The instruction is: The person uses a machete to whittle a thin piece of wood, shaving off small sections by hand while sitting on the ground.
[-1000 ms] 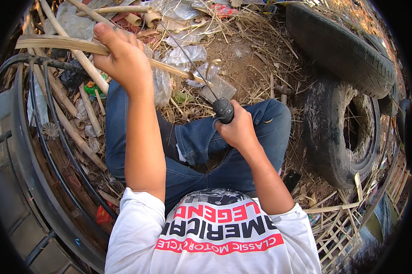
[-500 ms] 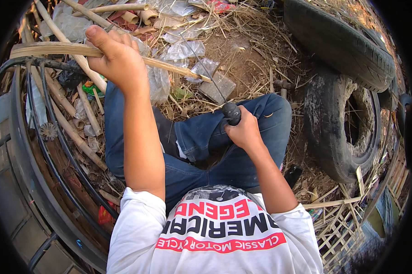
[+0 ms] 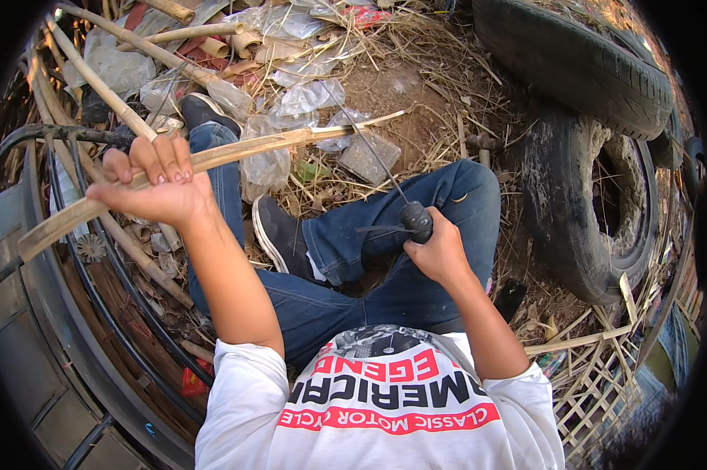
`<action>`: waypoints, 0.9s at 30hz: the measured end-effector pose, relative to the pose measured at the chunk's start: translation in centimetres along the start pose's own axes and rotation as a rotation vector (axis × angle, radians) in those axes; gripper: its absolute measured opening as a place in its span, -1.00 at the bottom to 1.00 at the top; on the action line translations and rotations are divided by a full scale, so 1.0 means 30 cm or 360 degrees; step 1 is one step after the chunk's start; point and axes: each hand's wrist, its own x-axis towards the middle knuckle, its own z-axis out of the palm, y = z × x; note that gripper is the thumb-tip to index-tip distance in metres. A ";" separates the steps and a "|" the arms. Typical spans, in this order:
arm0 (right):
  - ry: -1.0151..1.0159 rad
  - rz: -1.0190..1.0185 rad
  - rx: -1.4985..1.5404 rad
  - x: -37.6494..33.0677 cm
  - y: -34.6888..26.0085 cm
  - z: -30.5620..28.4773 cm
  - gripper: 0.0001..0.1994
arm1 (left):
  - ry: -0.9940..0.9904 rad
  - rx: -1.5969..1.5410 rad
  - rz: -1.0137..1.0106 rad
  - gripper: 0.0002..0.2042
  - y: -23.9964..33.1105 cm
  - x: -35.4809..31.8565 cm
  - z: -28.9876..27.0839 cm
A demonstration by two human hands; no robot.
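My left hand (image 3: 161,184) is turned palm up, its fingers curled over a long split bamboo strip (image 3: 259,149). One end of the strip juts out past my thumb at the left, and the other tapers to a thin, frayed sliver above the grey block (image 3: 371,157). In my right hand (image 3: 441,249), over my bent knee, is a knife by its round black handle (image 3: 416,221). Its narrow blade (image 3: 379,160) points up and to the left, crossing the strip's thin end in this view. Whether blade and strip touch, I cannot tell.
Two old tyres (image 3: 588,211) lie at the right, near a woven bamboo lattice (image 3: 592,403). A black metal frame (image 3: 75,204) curves along my left. Bamboo poles (image 3: 106,90), plastic scraps (image 3: 310,98) and dry straw cover the ground ahead. My shod feet (image 3: 279,239) are close by.
My left hand has dropped lower and rolled palm up, tilting the strip so its thin end rises and reaches farther right. My right hand and the knife have shifted slightly down and right.
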 end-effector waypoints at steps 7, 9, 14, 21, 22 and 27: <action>0.0078 0.0018 0.0207 -0.049 -0.011 -0.053 -0.63 | -0.0699 -0.0549 -0.0074 -0.30 0.039 -0.077 -0.073; 0.0093 -0.0039 0.0234 -0.051 -0.003 -0.045 -0.65 | -0.0779 -0.0528 -0.0087 -0.29 0.009 -0.107 -0.068; 0.0051 -0.0088 0.0448 -0.047 -0.005 0.008 -0.66 | -0.0709 -0.0442 -0.0099 -0.29 -0.031 -0.152 -0.040; -0.0039 -0.0366 0.0532 -0.004 -0.070 0.090 -0.60 | -0.0535 -0.0359 -0.0065 -0.33 -0.028 -0.184 0.028; -0.0069 -0.0393 0.0538 0.007 -0.081 0.096 -0.60 | -0.0502 -0.0342 -0.0062 -0.33 -0.029 -0.199 0.039; -0.0141 -0.0407 0.0437 0.057 -0.115 0.140 -0.56 | -0.0472 -0.0256 -0.0046 -0.33 -0.014 -0.248 0.060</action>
